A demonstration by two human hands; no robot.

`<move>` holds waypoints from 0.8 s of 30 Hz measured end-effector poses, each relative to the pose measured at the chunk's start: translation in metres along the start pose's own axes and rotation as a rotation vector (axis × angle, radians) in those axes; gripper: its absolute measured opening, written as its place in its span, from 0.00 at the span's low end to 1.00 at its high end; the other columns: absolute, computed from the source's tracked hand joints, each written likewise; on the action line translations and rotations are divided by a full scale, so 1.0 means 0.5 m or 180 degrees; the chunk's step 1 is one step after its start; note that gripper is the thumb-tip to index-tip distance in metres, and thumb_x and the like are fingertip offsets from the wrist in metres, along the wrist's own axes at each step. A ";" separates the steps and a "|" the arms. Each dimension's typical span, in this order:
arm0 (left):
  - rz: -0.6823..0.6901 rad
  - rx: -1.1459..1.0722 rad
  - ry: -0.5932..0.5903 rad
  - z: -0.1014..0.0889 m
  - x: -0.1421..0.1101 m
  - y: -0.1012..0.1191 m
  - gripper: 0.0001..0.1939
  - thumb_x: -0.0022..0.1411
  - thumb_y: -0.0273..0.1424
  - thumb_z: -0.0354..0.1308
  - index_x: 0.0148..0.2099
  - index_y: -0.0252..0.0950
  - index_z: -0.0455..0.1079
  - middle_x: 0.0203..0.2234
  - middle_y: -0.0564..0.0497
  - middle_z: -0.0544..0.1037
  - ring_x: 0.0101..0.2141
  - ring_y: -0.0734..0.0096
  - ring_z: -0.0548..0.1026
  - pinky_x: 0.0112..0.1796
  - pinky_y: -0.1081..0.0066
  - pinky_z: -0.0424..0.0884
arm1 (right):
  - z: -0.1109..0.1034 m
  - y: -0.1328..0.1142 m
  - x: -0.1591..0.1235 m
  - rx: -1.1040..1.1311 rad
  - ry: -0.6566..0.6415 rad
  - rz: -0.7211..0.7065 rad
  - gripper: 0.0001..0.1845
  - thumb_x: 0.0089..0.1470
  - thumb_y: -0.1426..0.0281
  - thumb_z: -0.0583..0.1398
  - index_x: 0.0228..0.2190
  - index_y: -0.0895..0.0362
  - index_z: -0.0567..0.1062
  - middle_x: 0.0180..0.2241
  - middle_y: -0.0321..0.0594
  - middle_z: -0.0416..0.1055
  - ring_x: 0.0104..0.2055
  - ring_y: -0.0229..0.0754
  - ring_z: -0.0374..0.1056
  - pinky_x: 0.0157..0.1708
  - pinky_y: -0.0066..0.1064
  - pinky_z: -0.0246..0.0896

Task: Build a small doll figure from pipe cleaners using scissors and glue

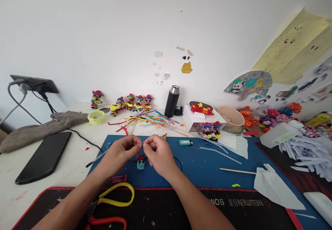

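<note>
My left hand (123, 150) and my right hand (160, 154) meet almost fingertip to fingertip above the blue mat (160, 178). Each has thumb and forefinger pinched together. Something tiny and bluish may be between the fingertips, but it is too small to name. Just below them on the mat stands a small figure (140, 162) with a red top and a light-blue lower part. Yellow-and-red-handled scissors (118, 202) lie under and beside my left forearm, their blades partly hidden by it.
Pipe-cleaner pieces (153, 118) and several finished figures (130, 102) lie along the wall. A black flask (172, 102) stands beside a white box (190, 121). A phone (44, 157) lies left; a stick (237, 171), tissue (276, 185) and paper strips (308, 157) lie right.
</note>
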State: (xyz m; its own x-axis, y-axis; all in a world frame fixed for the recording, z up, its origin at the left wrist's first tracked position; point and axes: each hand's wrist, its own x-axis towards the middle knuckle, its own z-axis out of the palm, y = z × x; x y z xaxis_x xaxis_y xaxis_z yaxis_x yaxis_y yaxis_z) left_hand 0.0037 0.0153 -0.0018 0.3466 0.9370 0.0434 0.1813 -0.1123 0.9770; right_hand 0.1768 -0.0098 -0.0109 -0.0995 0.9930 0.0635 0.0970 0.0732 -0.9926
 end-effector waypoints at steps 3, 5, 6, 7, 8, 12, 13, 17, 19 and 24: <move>-0.0059 0.0030 -0.0006 0.002 -0.001 0.001 0.15 0.61 0.45 0.63 0.34 0.37 0.72 0.26 0.55 0.72 0.27 0.70 0.66 0.29 0.72 0.62 | 0.000 0.000 0.002 0.0032 0.0015 0.0023 0.05 0.59 0.67 0.59 0.32 0.54 0.71 0.16 0.24 0.61 0.13 0.32 0.56 0.17 0.26 0.48; -0.0078 0.0015 -0.0028 0.002 -0.001 -0.001 0.15 0.61 0.45 0.63 0.35 0.37 0.72 0.26 0.55 0.71 0.27 0.70 0.66 0.29 0.72 0.62 | 0.001 0.000 0.002 0.0049 0.0018 0.0044 0.05 0.59 0.68 0.60 0.32 0.54 0.71 0.16 0.24 0.61 0.13 0.32 0.56 0.16 0.26 0.48; -0.0081 0.0007 -0.0037 0.001 -0.001 -0.001 0.15 0.61 0.45 0.63 0.35 0.37 0.72 0.26 0.55 0.71 0.28 0.70 0.66 0.29 0.72 0.62 | 0.001 -0.001 0.002 0.0057 0.0014 0.0060 0.04 0.60 0.68 0.60 0.32 0.54 0.71 0.15 0.24 0.61 0.13 0.32 0.56 0.16 0.26 0.48; -0.0082 0.0006 -0.0040 0.001 0.000 -0.002 0.15 0.61 0.45 0.63 0.35 0.37 0.72 0.26 0.55 0.71 0.28 0.70 0.66 0.30 0.72 0.63 | 0.001 -0.002 0.002 0.0071 0.0006 0.0080 0.04 0.60 0.68 0.60 0.32 0.54 0.71 0.15 0.24 0.61 0.13 0.32 0.56 0.16 0.26 0.49; -0.0082 0.0013 -0.0036 0.000 0.000 -0.003 0.16 0.61 0.45 0.63 0.35 0.37 0.72 0.26 0.55 0.72 0.28 0.70 0.66 0.30 0.72 0.63 | 0.001 -0.003 0.002 0.0089 -0.0002 0.0106 0.04 0.60 0.68 0.60 0.32 0.54 0.71 0.15 0.24 0.61 0.13 0.32 0.56 0.16 0.25 0.49; -0.0054 0.0073 -0.0027 -0.002 0.002 -0.001 0.16 0.60 0.45 0.64 0.33 0.37 0.72 0.26 0.55 0.72 0.27 0.70 0.67 0.30 0.72 0.63 | 0.000 -0.007 0.002 0.0148 -0.0007 0.0189 0.04 0.59 0.69 0.60 0.31 0.55 0.71 0.15 0.24 0.61 0.13 0.32 0.56 0.15 0.24 0.50; -0.0045 0.0080 -0.0029 -0.002 0.002 0.000 0.16 0.60 0.45 0.64 0.33 0.37 0.72 0.26 0.55 0.72 0.28 0.70 0.67 0.30 0.72 0.63 | 0.000 -0.008 0.002 0.0146 -0.0003 0.0191 0.04 0.59 0.69 0.60 0.31 0.55 0.71 0.15 0.24 0.61 0.13 0.32 0.56 0.15 0.24 0.49; -0.0036 0.0103 -0.0019 -0.002 0.001 0.003 0.16 0.60 0.45 0.63 0.34 0.37 0.72 0.26 0.55 0.72 0.28 0.69 0.67 0.30 0.72 0.64 | 0.000 -0.006 0.002 0.0176 -0.0019 0.0192 0.04 0.59 0.69 0.60 0.31 0.55 0.71 0.15 0.23 0.60 0.13 0.31 0.56 0.15 0.24 0.49; -0.0058 0.0133 -0.0025 -0.002 0.001 0.003 0.16 0.60 0.45 0.63 0.34 0.37 0.72 0.26 0.55 0.72 0.28 0.69 0.68 0.30 0.72 0.64 | 0.001 -0.004 0.002 0.0222 -0.0040 0.0209 0.04 0.59 0.69 0.61 0.32 0.54 0.71 0.15 0.23 0.61 0.13 0.32 0.56 0.14 0.24 0.49; -0.0070 0.0141 -0.0012 -0.003 0.002 0.000 0.16 0.60 0.46 0.63 0.34 0.37 0.72 0.26 0.55 0.72 0.28 0.69 0.67 0.30 0.72 0.63 | 0.001 -0.001 0.003 0.0241 -0.0062 0.0209 0.05 0.59 0.67 0.62 0.32 0.54 0.71 0.16 0.24 0.61 0.13 0.32 0.56 0.14 0.24 0.49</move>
State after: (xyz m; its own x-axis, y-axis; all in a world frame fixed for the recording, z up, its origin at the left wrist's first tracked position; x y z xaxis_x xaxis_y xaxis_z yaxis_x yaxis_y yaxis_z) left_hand 0.0027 0.0166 -0.0013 0.3455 0.9382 0.0212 0.2294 -0.1063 0.9675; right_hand 0.1763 -0.0084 -0.0101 -0.1145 0.9934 -0.0033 0.0289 0.0000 -0.9996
